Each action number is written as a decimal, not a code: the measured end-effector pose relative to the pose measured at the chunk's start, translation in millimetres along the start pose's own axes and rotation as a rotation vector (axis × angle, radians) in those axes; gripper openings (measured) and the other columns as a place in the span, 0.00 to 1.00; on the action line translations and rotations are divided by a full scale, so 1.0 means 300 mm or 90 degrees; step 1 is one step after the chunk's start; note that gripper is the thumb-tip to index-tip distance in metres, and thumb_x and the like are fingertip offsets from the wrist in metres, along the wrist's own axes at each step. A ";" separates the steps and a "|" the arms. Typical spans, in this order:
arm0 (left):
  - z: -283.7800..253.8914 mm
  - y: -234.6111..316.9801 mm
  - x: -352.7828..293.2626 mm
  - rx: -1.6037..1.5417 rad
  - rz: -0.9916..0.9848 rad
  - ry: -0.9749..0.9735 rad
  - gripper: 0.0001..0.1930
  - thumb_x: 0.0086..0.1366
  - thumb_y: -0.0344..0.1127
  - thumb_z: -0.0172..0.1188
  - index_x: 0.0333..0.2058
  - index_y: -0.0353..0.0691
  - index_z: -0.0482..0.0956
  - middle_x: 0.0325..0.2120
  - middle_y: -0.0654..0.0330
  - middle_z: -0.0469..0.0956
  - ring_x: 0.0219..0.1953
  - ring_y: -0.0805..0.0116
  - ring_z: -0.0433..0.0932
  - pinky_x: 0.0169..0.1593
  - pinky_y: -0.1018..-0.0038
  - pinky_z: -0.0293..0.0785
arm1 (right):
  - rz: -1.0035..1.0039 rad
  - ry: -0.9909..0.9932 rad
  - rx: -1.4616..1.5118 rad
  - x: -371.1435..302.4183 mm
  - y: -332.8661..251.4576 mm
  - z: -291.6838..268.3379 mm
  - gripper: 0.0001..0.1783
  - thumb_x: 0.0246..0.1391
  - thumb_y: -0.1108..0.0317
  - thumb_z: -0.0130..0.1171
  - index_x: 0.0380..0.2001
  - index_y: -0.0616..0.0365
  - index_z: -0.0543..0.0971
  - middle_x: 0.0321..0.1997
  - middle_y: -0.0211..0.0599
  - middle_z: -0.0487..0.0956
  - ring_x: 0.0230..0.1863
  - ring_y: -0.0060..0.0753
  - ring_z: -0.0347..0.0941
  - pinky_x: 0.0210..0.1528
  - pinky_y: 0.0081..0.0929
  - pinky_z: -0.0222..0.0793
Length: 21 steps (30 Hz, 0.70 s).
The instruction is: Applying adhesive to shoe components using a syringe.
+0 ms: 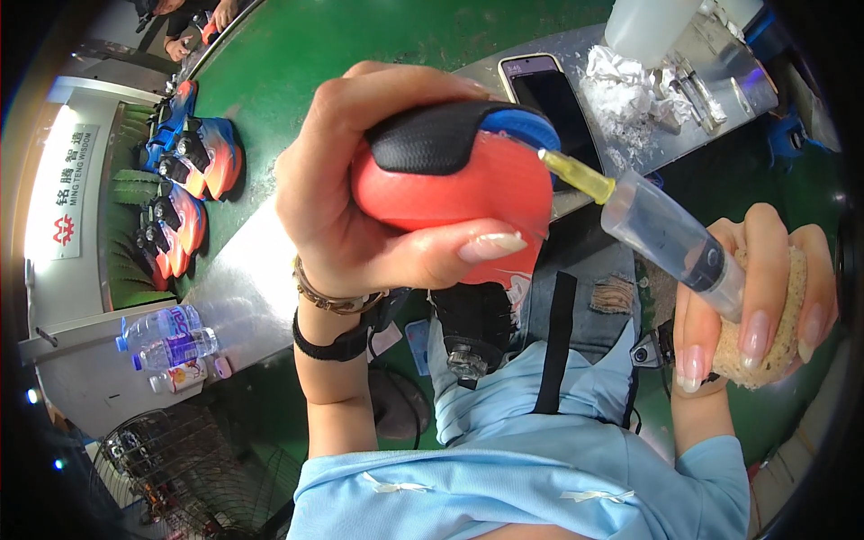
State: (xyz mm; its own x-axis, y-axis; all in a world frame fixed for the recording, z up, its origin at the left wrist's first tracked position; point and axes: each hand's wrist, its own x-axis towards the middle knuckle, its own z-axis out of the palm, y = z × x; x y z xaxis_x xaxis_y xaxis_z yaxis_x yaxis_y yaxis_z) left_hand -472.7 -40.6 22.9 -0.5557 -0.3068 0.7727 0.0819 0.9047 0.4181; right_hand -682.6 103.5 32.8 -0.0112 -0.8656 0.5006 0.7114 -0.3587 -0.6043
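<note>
My left hand is closed around a coral-red sports shoe, raised in front of me. The shoe has a black textured sole patch and a blue part at its upper edge. In my right hand is a clear syringe with a yellow needle hub, pointing up and left at the shoe. The needle reaches toward the seam by the blue part; I cannot tell if it touches. A beige sponge-like block is also in that hand, behind the fingers.
Several coral and blue shoes stand at the left. A phone lies on the grey work surface beyond the shoe, beside crumpled white tissue and a white container. Plastic bottles are at lower left, above a wire-caged fan. Another person's hand shows at top left.
</note>
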 end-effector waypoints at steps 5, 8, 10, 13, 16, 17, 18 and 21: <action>0.001 -0.018 0.015 -0.036 0.039 -0.046 0.42 0.46 0.65 0.60 0.43 0.27 0.63 0.33 0.44 0.72 0.33 0.54 0.76 0.37 0.65 0.76 | 0.038 -0.065 0.080 0.010 0.006 -0.069 0.07 0.48 0.68 0.56 0.20 0.54 0.70 0.24 0.44 0.73 0.18 0.54 0.73 0.19 0.33 0.76; 0.001 -0.034 0.004 -0.034 0.004 -0.033 0.44 0.45 0.67 0.59 0.42 0.27 0.63 0.34 0.44 0.72 0.33 0.54 0.77 0.36 0.65 0.76 | 0.055 -0.096 0.047 0.016 -0.009 -0.108 0.08 0.48 0.68 0.57 0.19 0.55 0.72 0.26 0.45 0.74 0.19 0.55 0.74 0.21 0.34 0.76; -0.004 -0.033 0.008 -0.018 -0.026 -0.026 0.44 0.45 0.68 0.58 0.42 0.27 0.63 0.34 0.44 0.72 0.33 0.54 0.77 0.36 0.65 0.76 | 0.065 -0.125 0.012 0.008 -0.008 -0.130 0.09 0.49 0.67 0.56 0.17 0.55 0.72 0.26 0.46 0.74 0.19 0.56 0.74 0.21 0.34 0.77; 0.015 -0.039 -0.002 -0.090 -0.089 0.062 0.41 0.40 0.59 0.65 0.41 0.26 0.65 0.33 0.45 0.74 0.32 0.58 0.76 0.37 0.69 0.74 | -0.035 -0.155 0.012 -0.007 0.032 -0.157 0.14 0.53 0.64 0.51 0.16 0.54 0.73 0.26 0.45 0.74 0.20 0.56 0.74 0.22 0.34 0.77; 0.009 -0.070 -0.011 -0.177 -0.129 0.128 0.39 0.39 0.51 0.71 0.40 0.25 0.66 0.32 0.46 0.75 0.33 0.61 0.76 0.39 0.72 0.72 | 0.039 -0.140 0.008 -0.010 0.056 -0.140 0.18 0.57 0.62 0.44 0.16 0.52 0.73 0.25 0.44 0.74 0.19 0.55 0.73 0.22 0.33 0.76; 0.001 -0.089 -0.015 -0.147 -0.136 0.133 0.39 0.40 0.54 0.69 0.41 0.26 0.66 0.33 0.46 0.75 0.34 0.61 0.76 0.39 0.72 0.72 | 0.007 -0.010 -0.004 -0.034 0.083 -0.110 0.20 0.58 0.60 0.42 0.15 0.51 0.73 0.24 0.44 0.73 0.18 0.54 0.73 0.21 0.33 0.76; -0.013 -0.098 -0.023 -0.112 -0.145 0.139 0.40 0.42 0.57 0.67 0.42 0.26 0.66 0.33 0.46 0.75 0.34 0.61 0.76 0.39 0.71 0.72 | -0.022 0.119 -0.011 -0.044 0.105 -0.089 0.22 0.60 0.59 0.39 0.15 0.50 0.72 0.24 0.44 0.73 0.17 0.53 0.72 0.21 0.32 0.75; -0.028 -0.106 -0.041 -0.044 -0.202 0.183 0.43 0.44 0.64 0.61 0.44 0.27 0.65 0.35 0.44 0.74 0.36 0.60 0.75 0.41 0.69 0.72 | 0.049 0.047 -0.086 -0.015 0.133 -0.103 0.27 0.62 0.53 0.31 0.14 0.49 0.71 0.22 0.42 0.71 0.14 0.46 0.69 0.17 0.29 0.72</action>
State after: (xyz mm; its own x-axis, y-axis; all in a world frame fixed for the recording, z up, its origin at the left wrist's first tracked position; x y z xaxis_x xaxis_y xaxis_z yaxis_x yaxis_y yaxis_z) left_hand -461.6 -68.0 4.1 -0.3103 -0.6458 0.6976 0.0050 0.7327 0.6805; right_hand -675.9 82.2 -12.7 -0.0161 -0.9138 0.4059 0.6107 -0.3304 -0.7197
